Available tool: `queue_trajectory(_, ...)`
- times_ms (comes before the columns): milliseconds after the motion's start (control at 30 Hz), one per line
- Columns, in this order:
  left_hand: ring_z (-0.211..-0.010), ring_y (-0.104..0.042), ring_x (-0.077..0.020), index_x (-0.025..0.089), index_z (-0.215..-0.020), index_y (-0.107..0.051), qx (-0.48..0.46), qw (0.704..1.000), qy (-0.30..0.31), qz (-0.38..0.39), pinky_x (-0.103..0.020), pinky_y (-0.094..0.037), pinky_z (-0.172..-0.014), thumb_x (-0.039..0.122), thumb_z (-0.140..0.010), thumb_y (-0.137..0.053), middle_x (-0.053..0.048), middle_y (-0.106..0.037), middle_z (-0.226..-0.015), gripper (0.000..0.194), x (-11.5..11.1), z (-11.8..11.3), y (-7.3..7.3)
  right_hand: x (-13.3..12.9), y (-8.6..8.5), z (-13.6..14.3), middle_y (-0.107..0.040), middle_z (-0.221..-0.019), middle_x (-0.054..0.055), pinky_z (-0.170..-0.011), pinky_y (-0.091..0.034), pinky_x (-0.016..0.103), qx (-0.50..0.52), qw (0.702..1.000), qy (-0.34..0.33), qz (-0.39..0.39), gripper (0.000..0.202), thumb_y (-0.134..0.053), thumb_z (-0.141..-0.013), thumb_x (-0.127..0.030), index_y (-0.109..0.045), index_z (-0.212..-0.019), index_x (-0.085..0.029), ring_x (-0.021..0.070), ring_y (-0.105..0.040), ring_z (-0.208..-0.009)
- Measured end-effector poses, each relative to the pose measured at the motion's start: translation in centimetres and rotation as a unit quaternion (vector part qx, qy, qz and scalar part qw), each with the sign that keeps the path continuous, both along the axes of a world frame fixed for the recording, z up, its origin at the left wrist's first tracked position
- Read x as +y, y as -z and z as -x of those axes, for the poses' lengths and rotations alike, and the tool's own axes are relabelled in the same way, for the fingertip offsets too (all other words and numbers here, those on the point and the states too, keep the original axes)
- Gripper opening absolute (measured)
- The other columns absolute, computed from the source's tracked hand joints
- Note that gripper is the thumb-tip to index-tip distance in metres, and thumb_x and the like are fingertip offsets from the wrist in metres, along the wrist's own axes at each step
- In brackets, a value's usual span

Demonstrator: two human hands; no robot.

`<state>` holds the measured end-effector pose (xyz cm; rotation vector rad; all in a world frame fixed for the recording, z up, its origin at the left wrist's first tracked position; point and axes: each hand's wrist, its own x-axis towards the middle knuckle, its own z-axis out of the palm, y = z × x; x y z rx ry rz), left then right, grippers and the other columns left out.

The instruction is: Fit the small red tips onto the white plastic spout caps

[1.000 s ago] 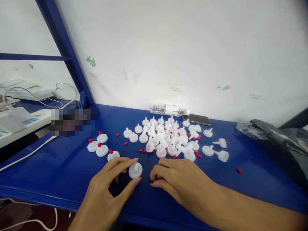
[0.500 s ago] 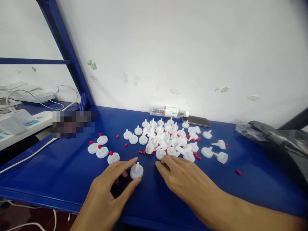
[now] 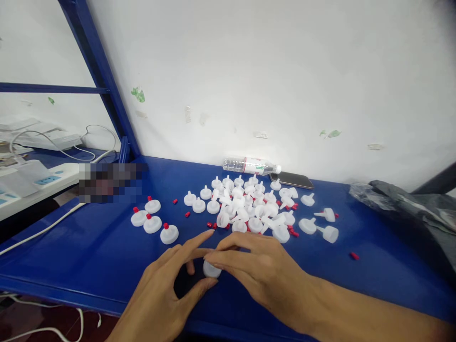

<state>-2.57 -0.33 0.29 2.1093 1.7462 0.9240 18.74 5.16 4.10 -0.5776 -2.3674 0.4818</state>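
Note:
A white spout cap (image 3: 212,271) stands upright on the blue table between my hands. My left hand (image 3: 167,280) holds it by the rim, thumb at the near side and fingers curved around the far side. Over its spout, my right hand (image 3: 260,270) has its thumb and fingers pinched together. Those fingers hide the spout and whatever may be between them. To the left stand several white spout caps with red tips, one a nearby red-tipped cap (image 3: 169,234). Beyond my hands lies a heap of white spout caps (image 3: 242,206) with small red tip caps (image 3: 209,224) scattered among them.
A clear plastic bottle (image 3: 251,166) lies along the wall beside a dark phone (image 3: 292,180). Grey plastic bags (image 3: 409,204) sit at the right. On the left are a white power strip (image 3: 60,178), a cable and a blue metal frame (image 3: 103,71).
My right hand has moved left from the near edge of the heap to the spout of the cap in my left hand. The left hand and its cap have shifted slightly right and nearer.

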Motion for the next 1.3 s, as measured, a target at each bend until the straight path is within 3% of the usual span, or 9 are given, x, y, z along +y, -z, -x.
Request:
queue_trajectory(167,-0.085,-0.07,-0.0191,0.04,-0.146,-0.052,-0.01,1.0,-0.001,0.016,-0.035,-0.059,-0.086,0.045,-0.089,-0.067,0.001,-0.077,-0.102,0.059,0.0,-0.2,-0.3,0.4,0.4,-0.2,-0.076,-0.104,0.003,-0.081,-0.055,0.026,-0.019,0.999,0.014,0.03,0.025,-0.056,-0.101,-0.015,-0.076,-0.114,-0.022,0.015,-0.07,-0.089)
queue_trajectory(333,-0.069,-0.066,-0.0142,0.039,-0.14,-0.057,-0.02,1.0,-0.009,-0.012,-0.026,-0.059,-0.072,0.046,-0.089,-0.067,0.004,-0.075,-0.09,0.053,-0.1,-0.5,-0.3,0.6,0.4,0.4,-0.077,-0.099,-0.001,-0.082,-0.053,0.024,-0.009,0.991,0.023,0.132,0.019,-0.061,-0.1,-0.023,-0.079,-0.104,-0.025,0.0135,-0.071,-0.089)
queue_trajectory(433,-0.065,-0.064,-0.0128,0.039,-0.139,-0.057,-0.011,0.999,-0.018,-0.031,-0.022,-0.056,-0.065,0.046,-0.09,-0.067,0.006,-0.075,-0.089,0.05,0.1,-0.5,-0.3,1.0,-0.3,0.3,-0.078,-0.101,-0.001,-0.081,-0.053,0.024,-0.029,0.989,0.019,0.147,0.017,-0.068,-0.096,-0.028,-0.078,-0.109,-0.026,0.0134,-0.071,-0.087)
queue_trajectory(533,-0.068,-0.066,-0.0142,0.04,-0.138,-0.058,0.014,0.997,-0.048,-0.066,-0.022,-0.055,-0.064,0.047,-0.09,-0.065,0.006,-0.075,-0.092,0.048,0.2,0.4,-0.4,1.8,-2.2,-0.6,-0.078,-0.102,-0.002,-0.075,-0.052,0.024,-0.04,0.99,0.061,0.123,0.026,-0.073,-0.092,-0.037,-0.075,-0.117,-0.028,0.013,-0.07,-0.078)
queue_trajectory(700,-0.051,-0.06,-0.0146,0.036,-0.14,-0.056,0.058,0.988,-0.13,-0.06,-0.023,-0.05,-0.054,0.052,-0.092,-0.058,0.007,-0.069,-0.074,0.051,1.0,3.0,-1.0,3.3,-5.4,-2.8,-0.077,-0.082,-0.002,-0.061,-0.044,0.026,-0.103,0.978,0.179,0.02,0.018,-0.063,-0.099,-0.035,-0.077,-0.093,-0.026,0.014,-0.066,-0.065)
queue_trajectory(900,-0.037,-0.045,-0.0093,0.036,-0.146,-0.048,0.068,0.986,-0.134,-0.073,-0.022,-0.042,-0.046,0.051,-0.094,-0.055,0.009,-0.065,-0.071,0.055,1.7,3.4,-1.3,4.1,-3.9,-2.8,-0.077,-0.092,0.004,-0.056,-0.036,0.029,-0.252,0.944,0.212,-0.03,0.018,-0.064,-0.098,-0.034,-0.076,-0.104,-0.023,0.0193,-0.068,-0.069)
queue_trajectory(1033,-0.04,-0.045,-0.0069,0.032,-0.14,-0.056,0.04,0.977,-0.159,-0.138,-0.02,-0.043,-0.044,0.053,-0.093,-0.059,0.006,-0.062,-0.076,0.052,0.5,2.0,-1.6,4.1,-3.6,-2.5,-0.077,-0.092,0.004,-0.056,-0.034,0.029,-0.258,0.943,0.21,-0.026,0.016,-0.061,-0.1,-0.027,-0.077,-0.097,-0.022,0.02,-0.069,-0.075)
queue_trajectory(1167,-0.059,-0.063,-0.0087,0.031,-0.136,-0.059,0.012,0.985,-0.045,-0.166,-0.016,-0.05,-0.049,0.043,-0.092,-0.065,0.0,-0.07,-0.102,0.046,-0.8,0.2,-1.4,2.4,-4.9,-2.1,-0.076,-0.084,-0.004,-0.063,-0.042,0.024,-0.129,0.979,0.14,0.068,0.006,-0.072,-0.093,-0.028,-0.077,-0.09,-0.025,0.0121,-0.066,-0.069)
queue_trajectory(1300,-0.092,-0.075,-0.0175,0.032,-0.126,-0.065,0.002,0.987,0.075,-0.14,-0.019,-0.061,-0.075,0.042,-0.09,-0.07,-0.001,-0.075,-0.116,0.038,-0.9,-1.1,-1.0,0.4,-5.1,-1.5,-0.075,-0.083,-0.006,-0.067,-0.045,0.02,-0.032,0.993,0.034,0.105,0.008,-0.073,-0.093,-0.032,-0.078,-0.092,-0.025,0.0086,-0.067,-0.07)
